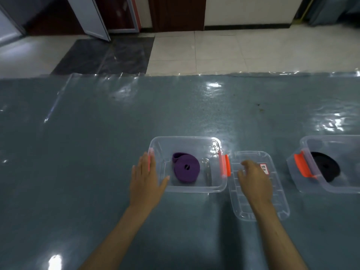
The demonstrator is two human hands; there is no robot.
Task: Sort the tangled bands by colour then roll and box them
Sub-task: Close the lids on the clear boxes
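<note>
A rolled purple band lies inside a clear plastic box with orange latches, at the middle of the table. My left hand lies flat against the box's left wall, fingers straight. My right hand hovers over or rests on a clear lid lying flat just right of the box, fingers loosely bent; I cannot tell if it touches. A second clear box at the right edge holds a rolled black band.
The table is covered by a grey-green sheet under shiny clear film. Its far edge meets a tiled floor. The lid carries a small white label. The second box is partly cut off by the frame's right edge.
</note>
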